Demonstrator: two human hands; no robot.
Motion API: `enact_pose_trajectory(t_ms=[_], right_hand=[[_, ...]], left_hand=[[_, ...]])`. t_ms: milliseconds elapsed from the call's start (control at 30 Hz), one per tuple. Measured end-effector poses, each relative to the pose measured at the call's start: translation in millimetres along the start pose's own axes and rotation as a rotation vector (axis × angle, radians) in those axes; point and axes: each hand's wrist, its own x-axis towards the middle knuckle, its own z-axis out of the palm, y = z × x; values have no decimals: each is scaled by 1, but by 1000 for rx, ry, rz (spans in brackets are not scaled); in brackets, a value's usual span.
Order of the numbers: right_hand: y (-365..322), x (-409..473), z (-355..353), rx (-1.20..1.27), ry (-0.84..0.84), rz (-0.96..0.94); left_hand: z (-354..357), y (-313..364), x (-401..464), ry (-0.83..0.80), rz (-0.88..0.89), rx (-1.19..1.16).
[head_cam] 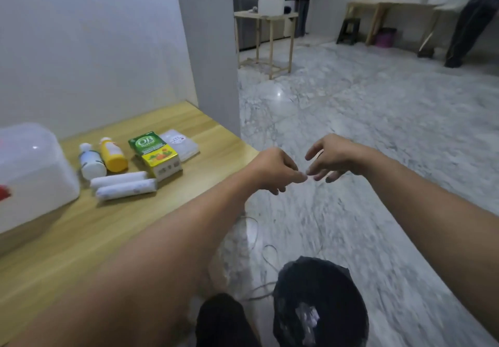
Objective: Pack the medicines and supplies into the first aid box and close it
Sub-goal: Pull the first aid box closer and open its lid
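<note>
Hands empty: my left hand (272, 169) and right hand (330, 157) hover beyond the table's (81, 238) right edge, fingers loosely curled. 2 soft gauze rolls (125, 184) near its far edge look light; I'd pinch mid-length.

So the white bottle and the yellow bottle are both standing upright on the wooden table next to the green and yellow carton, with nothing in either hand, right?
Not quite. The head view shows the white bottle and the yellow bottle lying on their sides, not upright. The rest holds: they lie on the wooden table beside the green and yellow carton, and the left hand and right hand are empty.
</note>
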Motion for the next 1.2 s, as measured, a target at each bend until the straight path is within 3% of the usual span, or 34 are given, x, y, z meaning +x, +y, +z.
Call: enact_pose_trajectory(t_ms=[233,500,667,900,1200], right_hand=[[-115,-21,21,-127,-94,-217],[-242,-25,126,-210,-184,-529],[-296,-35,203,-327,20,-931],[-317,-27,282,-578,171,-1424],[-308,7,309,-646,345,-1739]], left_hand=[[-105,-27,-69,227,-105,147],[-203,-108,-171,526,-288,410],[-237,-168,-237,731,-408,538],[-252,-235,-280,826,-430,499],[-246,-270,-283,898,-312,380]])
